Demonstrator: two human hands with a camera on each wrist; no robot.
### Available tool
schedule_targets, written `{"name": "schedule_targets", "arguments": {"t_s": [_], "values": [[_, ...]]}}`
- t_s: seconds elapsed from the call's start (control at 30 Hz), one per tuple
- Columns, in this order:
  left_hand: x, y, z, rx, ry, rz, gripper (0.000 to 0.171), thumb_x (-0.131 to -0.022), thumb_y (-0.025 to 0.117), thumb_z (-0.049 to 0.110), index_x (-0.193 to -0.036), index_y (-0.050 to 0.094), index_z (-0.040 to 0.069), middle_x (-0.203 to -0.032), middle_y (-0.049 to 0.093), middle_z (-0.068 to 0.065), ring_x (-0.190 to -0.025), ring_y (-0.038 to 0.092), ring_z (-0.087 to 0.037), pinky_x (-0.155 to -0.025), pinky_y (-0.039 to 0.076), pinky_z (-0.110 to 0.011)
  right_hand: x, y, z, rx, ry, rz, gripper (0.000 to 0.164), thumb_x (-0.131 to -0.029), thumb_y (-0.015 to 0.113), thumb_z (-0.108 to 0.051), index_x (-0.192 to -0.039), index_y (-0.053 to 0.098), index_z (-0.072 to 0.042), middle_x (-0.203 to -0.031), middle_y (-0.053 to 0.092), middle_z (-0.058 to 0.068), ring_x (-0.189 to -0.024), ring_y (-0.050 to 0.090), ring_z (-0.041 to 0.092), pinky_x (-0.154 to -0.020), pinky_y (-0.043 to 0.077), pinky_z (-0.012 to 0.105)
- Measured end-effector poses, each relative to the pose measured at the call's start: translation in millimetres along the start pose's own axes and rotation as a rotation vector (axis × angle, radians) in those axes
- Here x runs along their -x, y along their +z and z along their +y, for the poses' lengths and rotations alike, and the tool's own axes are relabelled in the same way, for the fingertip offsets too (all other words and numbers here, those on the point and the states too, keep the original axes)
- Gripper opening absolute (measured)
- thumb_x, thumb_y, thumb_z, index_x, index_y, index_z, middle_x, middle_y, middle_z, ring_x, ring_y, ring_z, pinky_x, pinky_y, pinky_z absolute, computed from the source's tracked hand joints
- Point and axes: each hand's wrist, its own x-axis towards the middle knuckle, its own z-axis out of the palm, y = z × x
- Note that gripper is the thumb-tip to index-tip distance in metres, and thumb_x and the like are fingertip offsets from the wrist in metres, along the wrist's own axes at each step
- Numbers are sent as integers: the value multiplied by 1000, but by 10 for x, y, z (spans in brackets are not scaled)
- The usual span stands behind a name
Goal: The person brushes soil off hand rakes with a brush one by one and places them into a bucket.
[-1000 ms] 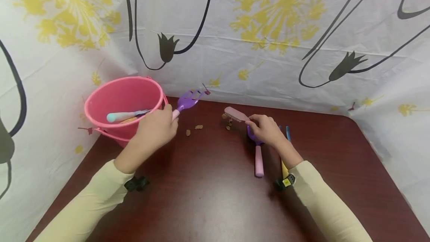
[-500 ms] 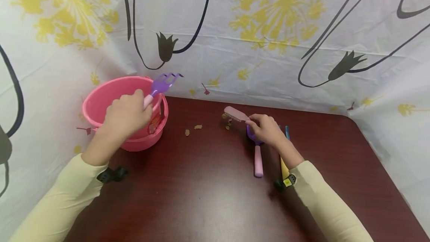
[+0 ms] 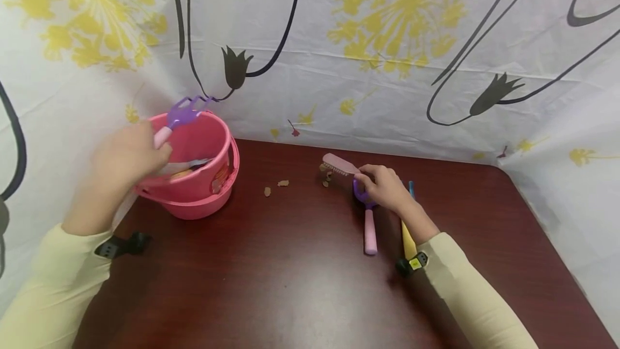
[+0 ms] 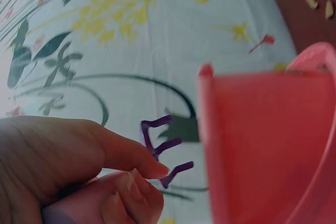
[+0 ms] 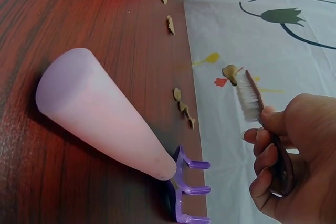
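Note:
My left hand [image 3: 127, 152] is raised beside the pink bucket [image 3: 201, 195], blurred by motion. It grips the pink handle of a small garden rake [image 3: 181, 114], whose bent purple tines point up and overlap the bucket's far rim in the head view. In the left wrist view the tines stand just left of the bucket's wall [image 4: 273, 145]. My right hand [image 3: 385, 188] pinches the handle of a small brush [image 3: 340, 164] with a pink back and white bristles. Small brown pieces [image 5: 182, 109] lie by the brush, and one [image 5: 230, 74] shows right at its bristle tips.
Below my right hand lies another purple rake with a pink handle [image 3: 370, 233]. A yellow-handled tool [image 3: 408, 238] with a blue end lies partly under my right forearm. Several tools [image 3: 191, 165] sit inside the bucket. More brown pieces [image 3: 283, 182] lie mid-table. Printed cloth walls surround the table.
My left hand has moved left across the bucket with the rake, showing more of the bucket's front. My right hand with the brush has stayed nearly still.

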Motion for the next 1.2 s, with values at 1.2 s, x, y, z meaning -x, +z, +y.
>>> {"name": "schedule_targets", "arguments": {"t_s": [1.2], "values": [[-135, 82, -233, -46, -68, -213, 41, -100, 50, 33, -86, 57, -5, -78, 56, -21, -71, 56, -41, -59, 48, -51, 56, -6, 33, -28, 6, -21, 30, -105, 59, -20, -122, 68, 2, -103, 72, 18, -80, 63, 26, -75, 51, 48]]}}
